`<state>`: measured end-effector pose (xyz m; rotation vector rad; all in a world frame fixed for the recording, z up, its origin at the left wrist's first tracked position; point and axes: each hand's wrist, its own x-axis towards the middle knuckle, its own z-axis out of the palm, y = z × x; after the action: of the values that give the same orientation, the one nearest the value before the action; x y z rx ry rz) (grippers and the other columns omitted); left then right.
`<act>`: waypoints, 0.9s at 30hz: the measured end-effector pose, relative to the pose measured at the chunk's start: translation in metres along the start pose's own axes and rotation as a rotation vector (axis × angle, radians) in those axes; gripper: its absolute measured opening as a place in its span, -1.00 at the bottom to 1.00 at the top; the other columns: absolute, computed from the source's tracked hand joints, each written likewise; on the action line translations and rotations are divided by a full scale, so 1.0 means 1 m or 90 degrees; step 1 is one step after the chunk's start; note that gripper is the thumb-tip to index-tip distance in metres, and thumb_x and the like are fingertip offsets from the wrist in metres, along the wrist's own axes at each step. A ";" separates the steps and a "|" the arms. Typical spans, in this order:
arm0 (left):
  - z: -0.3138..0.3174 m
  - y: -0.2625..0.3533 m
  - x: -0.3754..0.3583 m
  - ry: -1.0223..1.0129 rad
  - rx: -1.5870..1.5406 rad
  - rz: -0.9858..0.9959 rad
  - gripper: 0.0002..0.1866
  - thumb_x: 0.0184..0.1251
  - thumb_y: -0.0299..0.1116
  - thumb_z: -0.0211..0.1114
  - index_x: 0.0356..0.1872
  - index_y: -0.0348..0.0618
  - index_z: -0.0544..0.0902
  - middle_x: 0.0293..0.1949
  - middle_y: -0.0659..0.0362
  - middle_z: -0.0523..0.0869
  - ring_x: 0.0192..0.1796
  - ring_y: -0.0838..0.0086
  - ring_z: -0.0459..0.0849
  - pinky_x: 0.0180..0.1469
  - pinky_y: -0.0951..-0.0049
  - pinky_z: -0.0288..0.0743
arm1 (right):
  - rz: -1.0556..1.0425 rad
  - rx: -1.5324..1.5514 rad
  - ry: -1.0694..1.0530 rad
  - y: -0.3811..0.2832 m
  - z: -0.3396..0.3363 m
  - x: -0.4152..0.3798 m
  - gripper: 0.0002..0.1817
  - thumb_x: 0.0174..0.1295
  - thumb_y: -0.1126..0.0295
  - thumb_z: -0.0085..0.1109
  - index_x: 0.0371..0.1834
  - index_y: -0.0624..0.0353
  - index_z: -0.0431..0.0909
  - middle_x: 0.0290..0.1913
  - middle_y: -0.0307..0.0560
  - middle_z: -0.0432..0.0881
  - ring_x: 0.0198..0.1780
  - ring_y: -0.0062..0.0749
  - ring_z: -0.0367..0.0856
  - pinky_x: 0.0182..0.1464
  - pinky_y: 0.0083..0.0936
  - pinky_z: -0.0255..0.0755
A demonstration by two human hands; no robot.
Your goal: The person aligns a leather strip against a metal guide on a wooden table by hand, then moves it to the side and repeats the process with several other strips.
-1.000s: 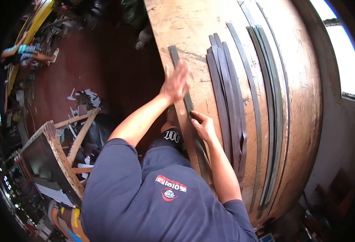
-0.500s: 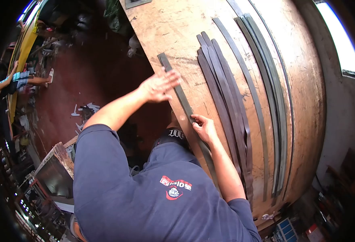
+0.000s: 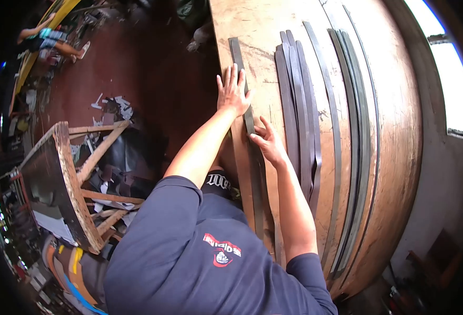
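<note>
A long dark strip lies along the near edge of the wooden table. My left hand rests on the table edge and against this strip, fingers spread and pointing away. Lower down, my right hand is beside the same strip, its fingers apart and a fingertip at the strip's edge. Right of my hands lies a bundle of dark purplish strips. Farther right are a single narrow strip and a stack of greenish-black strips.
A thin dark strip lies near the table's far side. A wooden frame stands at the left, with scraps on the red floor. Another person's leg shows at the upper left.
The view has shifted. My left hand, raised and blurred before, has come down onto the strip and table edge. My right hand's fingers have spread beside the strip.
</note>
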<state>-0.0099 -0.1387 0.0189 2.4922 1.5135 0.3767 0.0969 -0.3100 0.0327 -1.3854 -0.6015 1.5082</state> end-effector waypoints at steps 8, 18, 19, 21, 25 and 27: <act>0.000 0.002 -0.001 0.001 0.018 -0.037 -0.24 0.40 0.11 0.06 0.50 -0.08 0.18 0.56 -0.01 -0.01 0.61 0.18 -0.16 0.54 -0.13 -0.28 | 0.015 -0.207 -0.017 -0.003 -0.009 -0.051 -0.19 0.24 0.50 0.27 0.54 0.08 0.07 -0.02 0.05 0.68 0.00 -0.36 0.64 0.10 -0.45 0.48; 0.010 -0.003 0.000 0.028 0.027 -0.032 -0.30 0.43 0.12 0.02 0.48 -0.04 0.24 0.57 0.04 -0.02 0.61 0.24 -0.14 0.55 -0.08 -0.24 | 0.022 -0.251 0.021 0.005 -0.001 -0.061 -0.57 0.29 0.49 0.22 0.26 0.05 0.55 -0.21 -0.20 0.61 -0.18 -0.61 0.51 -0.03 -0.63 0.44; 0.011 -0.003 0.000 0.025 0.026 -0.033 -0.30 0.43 0.12 0.02 0.48 -0.04 0.24 0.57 0.04 -0.02 0.61 0.24 -0.14 0.55 -0.08 -0.24 | 0.007 -0.250 0.031 0.008 0.000 -0.061 -0.57 0.29 0.47 0.23 0.26 0.05 0.55 -0.17 -0.17 0.63 -0.14 -0.58 0.53 0.00 -0.59 0.44; 0.011 -0.004 0.001 0.032 0.023 -0.030 -0.30 0.44 0.13 -0.01 0.48 -0.04 0.23 0.57 0.04 -0.03 0.61 0.24 -0.14 0.55 -0.08 -0.23 | -0.007 -0.248 0.041 0.009 0.001 -0.061 -0.57 0.29 0.46 0.23 0.26 0.06 0.55 -0.13 -0.14 0.65 -0.11 -0.54 0.55 0.03 -0.56 0.45; 0.010 -0.003 0.001 0.007 -0.002 -0.030 -0.30 0.45 0.09 -0.04 0.50 -0.04 0.18 0.57 0.01 -0.05 0.61 0.18 -0.18 0.54 -0.12 -0.25 | 0.002 -0.262 0.054 0.003 0.005 -0.061 -0.58 0.29 0.47 0.23 0.24 0.11 0.56 -0.09 -0.08 0.68 -0.08 -0.52 0.58 0.04 -0.55 0.47; 0.011 -0.004 0.002 0.012 0.007 -0.028 -0.30 0.45 0.10 -0.06 0.50 -0.04 0.17 0.57 0.01 -0.06 0.61 0.18 -0.17 0.55 -0.10 -0.25 | -0.010 -0.270 0.061 0.003 0.005 -0.060 -0.59 0.28 0.50 0.21 0.22 0.14 0.57 -0.08 -0.05 0.69 -0.10 -0.54 0.60 0.02 -0.57 0.49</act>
<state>-0.0091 -0.1360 0.0079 2.4657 1.5792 0.3858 0.0842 -0.3624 0.0597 -1.7564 -0.9057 1.3387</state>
